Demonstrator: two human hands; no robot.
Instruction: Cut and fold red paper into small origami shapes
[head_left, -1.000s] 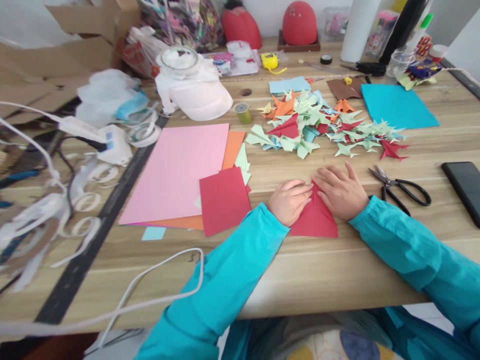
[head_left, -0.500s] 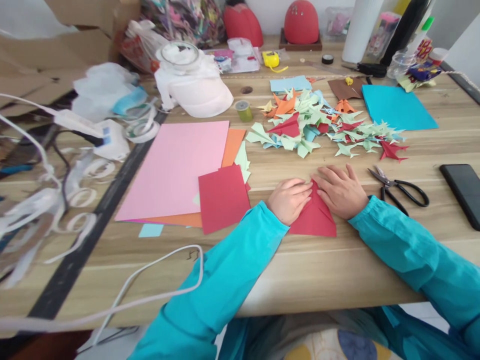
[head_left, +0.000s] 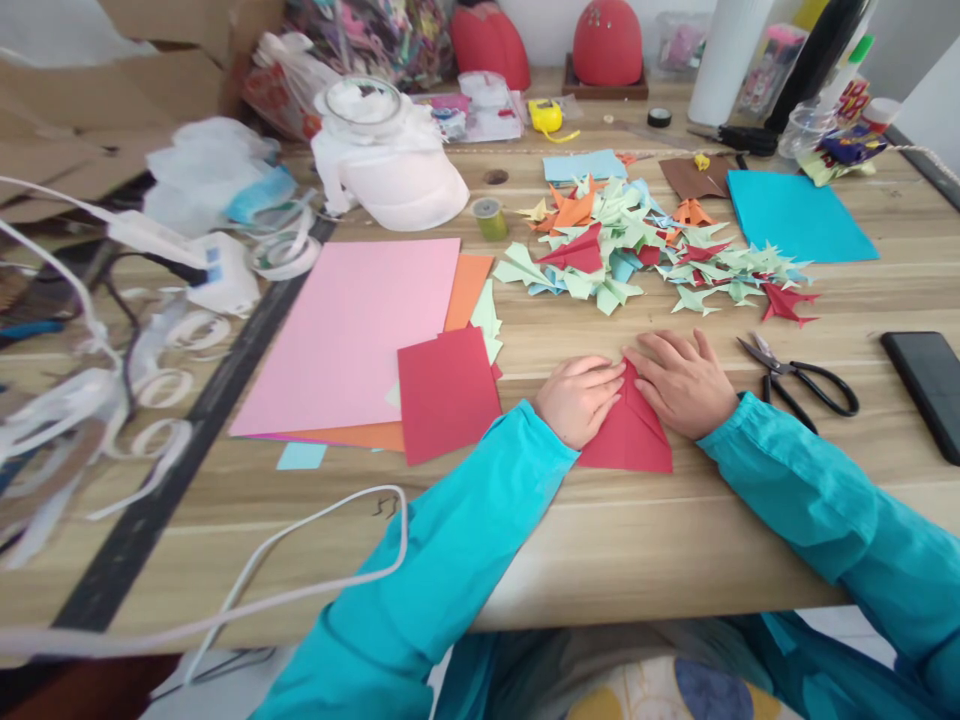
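Note:
A sheet of red paper (head_left: 630, 452) with folds lies on the table in front of me, its top drawn into a point. My left hand (head_left: 579, 402) bears on its left side, fingers together and tips at the middle crease. Over the right slope rests my right hand (head_left: 679, 380), palm down with its fingers stretched and spread. Both hands hide much of the paper's upper part. Black-handled scissors (head_left: 799, 375) lie close to my right hand. A red paper rectangle (head_left: 448, 395) is left of my left hand, partly on a large pink sheet (head_left: 360, 330).
Beyond my hands spreads a pile of folded paper pieces (head_left: 615, 245). A blue sheet (head_left: 799, 215) lies behind it, and a phone (head_left: 926, 390) at the right. White cable (head_left: 315, 592) crosses the front left. A white cap (head_left: 394, 180) stands at the back left.
My hands and the red paper keep almost the same position. The camera view has shifted very slightly.

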